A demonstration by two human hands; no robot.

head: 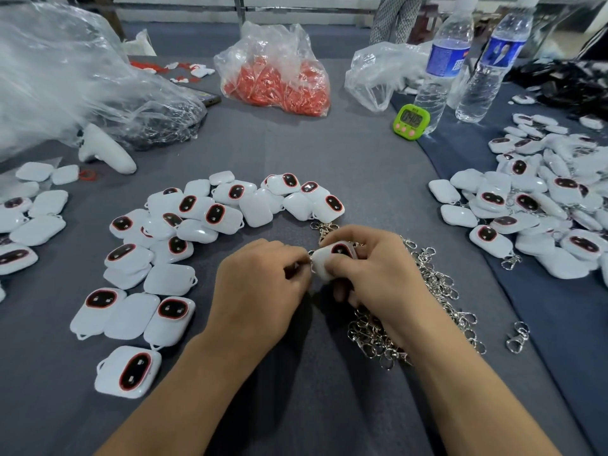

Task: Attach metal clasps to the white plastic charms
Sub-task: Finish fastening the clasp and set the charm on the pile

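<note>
Head view: a person works at a grey table (296, 149); both hands meet at centre, low over the surface.
Right hand (371, 271): fingers and thumb are curled round one white charm (329, 260), dark face up.
Left hand (263, 284): fingertips are drawn narrow, pinching a clasp (311, 254) against the charm's left edge. Only a glint of metal shows.
Position of work: the charm sits between both hands, just left of the heap of loose clasps (431, 284) and apart from the other charms.
Stock: bare charms (184, 222) are spread to the left; finished charms (526, 209), clasps attached, are heaped at far right.
Handling, charm: judged light, rigid and glossy, so likely slippery. Best gripped across the flat sides, leaving the small edge loop free.
Handling, clasp: judged small, stiff and sprung. Best held by the body, with the ring presented to the loop.
Risk: the loop looks thin, and forcing it may snap it.
</note>
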